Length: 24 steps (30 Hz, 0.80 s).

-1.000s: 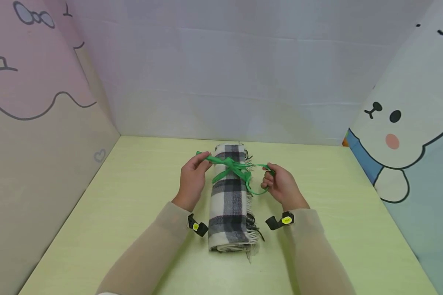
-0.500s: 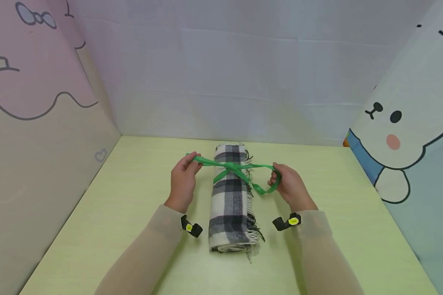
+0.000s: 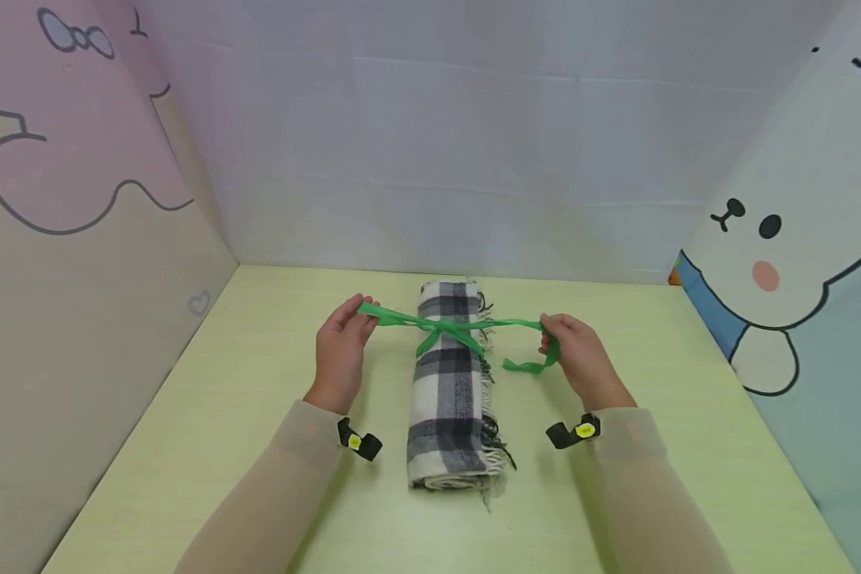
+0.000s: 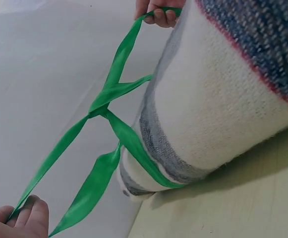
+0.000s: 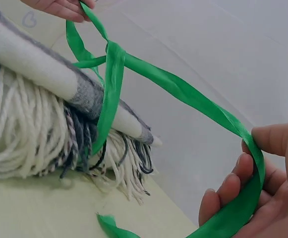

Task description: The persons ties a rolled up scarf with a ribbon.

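A rolled plaid scarf point(image 3: 445, 406), white, grey and black with fringe along its right side, lies lengthwise on the table. A green ribbon point(image 3: 446, 328) goes round its far half and crosses in a knot on top. On the left, my left hand point(image 3: 340, 351) pinches one ribbon end between thumb and fingers. My right hand point(image 3: 579, 359) pinches the other end on the right, and its loose tail hangs below the fingers. Both ribbon lengths stretch out sideways. In the left wrist view the knot point(image 4: 98, 110) stands a little off the scarf.
The pale yellow table point(image 3: 258, 478) extends round the scarf. A white cloth wall point(image 3: 416, 159) closes off the back, and printed cartoon panels stand at the left and right point(image 3: 775, 255).
Both hands have moved apart, left hand leftward and right hand rightward, drawing the ribbon out straighter. The right-hand loop has come free into a hanging tail. The scarf stays put.
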Motion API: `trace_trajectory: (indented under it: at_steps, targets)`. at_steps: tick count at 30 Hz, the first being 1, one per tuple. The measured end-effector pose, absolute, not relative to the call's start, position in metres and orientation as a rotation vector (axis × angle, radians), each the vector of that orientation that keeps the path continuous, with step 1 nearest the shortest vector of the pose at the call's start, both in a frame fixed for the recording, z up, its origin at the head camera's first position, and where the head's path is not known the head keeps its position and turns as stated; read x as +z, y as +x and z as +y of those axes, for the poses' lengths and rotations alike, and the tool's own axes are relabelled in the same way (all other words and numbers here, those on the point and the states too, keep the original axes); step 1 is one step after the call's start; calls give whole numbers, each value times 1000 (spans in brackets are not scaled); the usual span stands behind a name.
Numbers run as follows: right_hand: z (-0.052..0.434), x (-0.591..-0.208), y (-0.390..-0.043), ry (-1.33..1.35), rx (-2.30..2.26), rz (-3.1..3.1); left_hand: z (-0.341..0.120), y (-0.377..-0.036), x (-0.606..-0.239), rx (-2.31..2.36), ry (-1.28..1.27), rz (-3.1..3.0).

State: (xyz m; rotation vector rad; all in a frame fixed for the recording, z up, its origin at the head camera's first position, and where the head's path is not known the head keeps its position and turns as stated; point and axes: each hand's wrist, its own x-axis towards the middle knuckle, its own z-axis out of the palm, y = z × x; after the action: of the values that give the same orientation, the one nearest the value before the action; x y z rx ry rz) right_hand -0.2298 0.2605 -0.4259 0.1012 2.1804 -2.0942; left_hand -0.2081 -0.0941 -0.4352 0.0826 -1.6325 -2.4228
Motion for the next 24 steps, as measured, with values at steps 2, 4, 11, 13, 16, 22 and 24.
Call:
trace_trajectory:
  at_steps: [2,4,11,13,16,22,24]
  targets:
    - [264,-426,-230,101,-2048,2226,-97,-209,-435,-2459,96,-1584]
    - [268,-426,-230,103,-1997,2273,-101,-210,-435,-2503,102,-1527]
    - [282,-425,-229,82,-1865,2394,-113,-210,-440,-2671,68,-1272]
    - [284,-425,-229,61,-1855,2401,-117,-209,-442,-2709,63,-1220]
    - [286,-425,-228,24,-1837,2411,-126,-205,-445,-2747,78,-1174]
    - [296,-426,-229,-2,-1708,2510,-145,-198,-450,-2760,114,-1195]
    - [300,-426,-230,-15,-1661,2539,-150,-196,-451,-2760,116,-1203]
